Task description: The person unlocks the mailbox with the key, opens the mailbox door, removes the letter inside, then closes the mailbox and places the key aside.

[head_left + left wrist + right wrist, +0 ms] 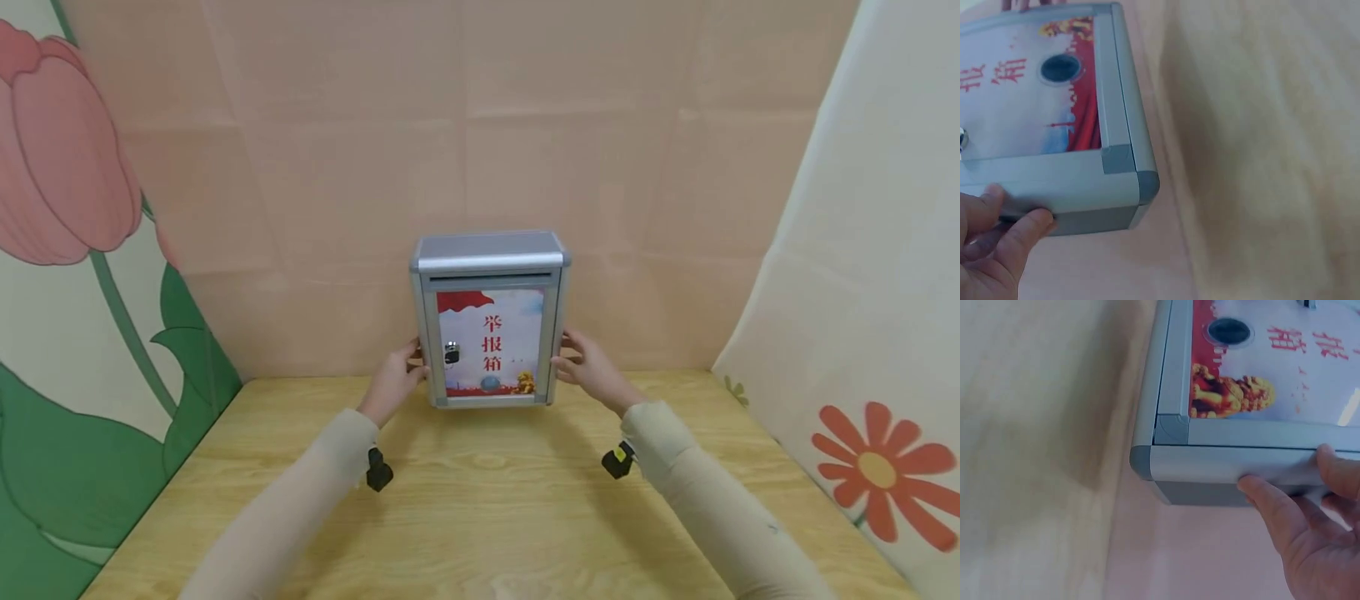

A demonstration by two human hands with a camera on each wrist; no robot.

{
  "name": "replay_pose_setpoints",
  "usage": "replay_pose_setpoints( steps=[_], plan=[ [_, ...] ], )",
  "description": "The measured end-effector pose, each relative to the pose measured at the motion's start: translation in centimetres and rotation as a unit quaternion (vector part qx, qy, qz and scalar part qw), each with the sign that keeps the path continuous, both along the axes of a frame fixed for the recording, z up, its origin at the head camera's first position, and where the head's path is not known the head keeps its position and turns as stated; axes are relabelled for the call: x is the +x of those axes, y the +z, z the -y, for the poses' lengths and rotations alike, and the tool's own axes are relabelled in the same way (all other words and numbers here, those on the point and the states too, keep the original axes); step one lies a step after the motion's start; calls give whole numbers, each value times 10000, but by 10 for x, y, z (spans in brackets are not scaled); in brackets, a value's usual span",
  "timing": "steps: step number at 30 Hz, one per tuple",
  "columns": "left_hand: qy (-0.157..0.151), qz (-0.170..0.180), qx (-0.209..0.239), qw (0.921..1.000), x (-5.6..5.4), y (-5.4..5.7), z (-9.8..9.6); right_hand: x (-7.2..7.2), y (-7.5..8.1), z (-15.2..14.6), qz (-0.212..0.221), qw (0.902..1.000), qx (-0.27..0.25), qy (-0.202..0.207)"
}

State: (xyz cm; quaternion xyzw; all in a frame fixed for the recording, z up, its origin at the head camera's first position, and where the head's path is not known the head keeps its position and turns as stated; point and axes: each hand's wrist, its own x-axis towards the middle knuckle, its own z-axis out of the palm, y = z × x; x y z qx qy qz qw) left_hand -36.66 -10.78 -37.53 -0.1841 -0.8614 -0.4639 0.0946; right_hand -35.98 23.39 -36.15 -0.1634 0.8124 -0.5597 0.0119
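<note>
A silver-grey metal report box (pixel 491 333) is held upright near the pink back wall, its front facing me. Its front panel has red Chinese characters, a slot (pixel 491 278) along the top and a small lock (pixel 452 352) on the left. My left hand (pixel 392 382) grips the left side, with fingers (pixel 1022 234) against the side face. On the opposite side my right hand (pixel 592 367) holds the right edge, its fingers (pixel 1272 509) on the side face. Both wrist views show pink wall between the box's bottom and the wood-grain table (pixel 480 500), so it seems raised off it.
Pink cloth (pixel 360 150) covers the wall behind the box. A tulip-printed panel (pixel 67 150) stands at the left and a flower-printed panel (pixel 877 471) at the right. Small black wrist devices (pixel 379 471) hang under the sleeves.
</note>
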Motion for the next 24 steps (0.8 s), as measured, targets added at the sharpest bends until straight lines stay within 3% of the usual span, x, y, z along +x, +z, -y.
replay_pose_setpoints(
  steps=[4,9,14,24],
  plan=[
    [61,-208,-123,9997,13,-14,-1,14,-12,-2,52,9999,123,-8],
    [86,-316,-61,9994,19,-30,-5,20,-29,-5,54,10000,-59,-44],
    [112,-119,-153,9997,19,-32,-6,18,-37,-5,146,9998,-151,-41],
    [200,-89,-406,9989,14,-36,-4,11,-41,-2,347,9993,-132,-35]
  ],
)
